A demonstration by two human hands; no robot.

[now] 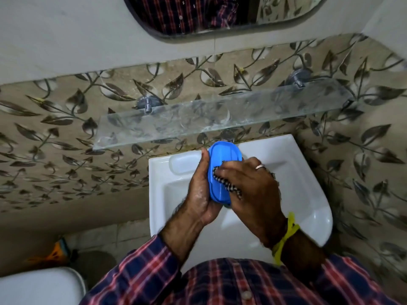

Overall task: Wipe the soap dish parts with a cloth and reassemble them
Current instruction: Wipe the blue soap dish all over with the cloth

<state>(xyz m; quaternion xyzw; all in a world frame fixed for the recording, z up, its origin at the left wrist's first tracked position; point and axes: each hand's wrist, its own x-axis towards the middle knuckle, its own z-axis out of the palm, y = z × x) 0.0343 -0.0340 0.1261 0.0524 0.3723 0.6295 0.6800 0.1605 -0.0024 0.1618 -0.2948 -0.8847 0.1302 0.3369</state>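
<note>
Head view. The blue soap dish (222,170) is held at frame centre, over the white sink (308,172). It is gripped along its left edge by the left hand (199,190), fingers curled under it and thumb laid up the side; the palm looks wet. A checked cloth (229,186) is pressed onto the dish face by the right hand (251,190), fingers bent down over the cloth; most of the cloth is hidden under the hand. A ring and a yellow wrist thread are seen on the right hand.

The sink basin is seen below the hands; what lies in it cannot be told. A moulded soap recess is seen on the sink rim, left of the dish.

A glass shelf (198,119) runs just above the dish's top end. The mirror (220,14) is at the top, and the toilet lid (39,287) at lower left.
</note>
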